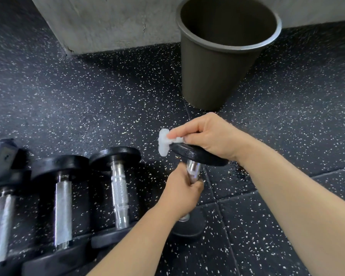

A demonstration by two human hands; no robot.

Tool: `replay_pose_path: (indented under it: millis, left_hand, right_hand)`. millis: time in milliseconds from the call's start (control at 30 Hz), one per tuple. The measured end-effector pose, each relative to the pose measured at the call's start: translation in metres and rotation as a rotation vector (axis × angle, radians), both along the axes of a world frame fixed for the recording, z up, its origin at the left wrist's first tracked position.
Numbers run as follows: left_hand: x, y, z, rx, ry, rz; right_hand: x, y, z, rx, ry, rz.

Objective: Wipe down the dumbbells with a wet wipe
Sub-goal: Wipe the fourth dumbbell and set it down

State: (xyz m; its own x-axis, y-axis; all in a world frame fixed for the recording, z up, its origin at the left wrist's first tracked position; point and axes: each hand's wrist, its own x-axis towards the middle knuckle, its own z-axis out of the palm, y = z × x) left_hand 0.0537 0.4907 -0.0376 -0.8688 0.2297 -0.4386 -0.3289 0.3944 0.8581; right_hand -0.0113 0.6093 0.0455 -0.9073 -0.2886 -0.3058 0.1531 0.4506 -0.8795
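The left hand (pixel 182 189) and right hand (pixel 209 136) are bare. The left forearm (pixel 139 236) and right forearm (pixel 287 186) are unsleeved as far as they show. Fine hairs edge the right hand's back.

This is a gym, most likely its free-weights corner. The floor (pixel 68 86) is black rubber flecked with pale specks, laid in large square tiles whose seams (pixel 217 200) show near the bottom, the kind of matting put under weights. A row of dumbbells (pixel 63 206) lies on it at the left, side by side, each with round black ends and a knurled chrome handle. A fourth dumbbell (pixel 197 154) stands on end, its handle gripped by the left hand (pixel 184 191), while the right hand (pixel 211 136) holds a white wipe (pixel 163 142) on its top plate. Behind stand a bare concrete wall (pixel 108 22) and a dark, tapered bin (pixel 213 72).
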Motion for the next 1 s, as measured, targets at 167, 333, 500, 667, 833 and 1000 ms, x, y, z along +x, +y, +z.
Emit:
replay_pose_path:
  millis: [167,333,500,667,833,1000]
  left_hand:
    - [-0.001,0.0,0.001,0.016,-0.024,0.019]
    - [-0.003,-0.001,0.0,0.0,-0.042,0.032]
    - [-0.006,-0.001,0.003,-0.007,-0.065,0.034]
    - [-0.008,-0.004,0.007,-0.065,-0.029,-0.003]
    - [-0.008,-0.005,0.01,-0.037,-0.06,0.007]
    - [-0.008,-0.006,0.012,-0.026,-0.066,0.001]
  right_hand:
    - [-0.005,0.03,-0.018,0.194,-0.064,-0.079]
    - [0.034,0.058,-0.012,0.245,-0.077,-0.225]
    - [0.05,0.042,0.024,0.139,-0.004,-0.146]
    - [0.015,0.006,0.018,0.089,-0.053,0.054]
    - [-0.017,0.004,-0.004,0.165,-0.138,0.124]
    - [-0.007,0.039,-0.021,0.318,-0.125,-0.006]
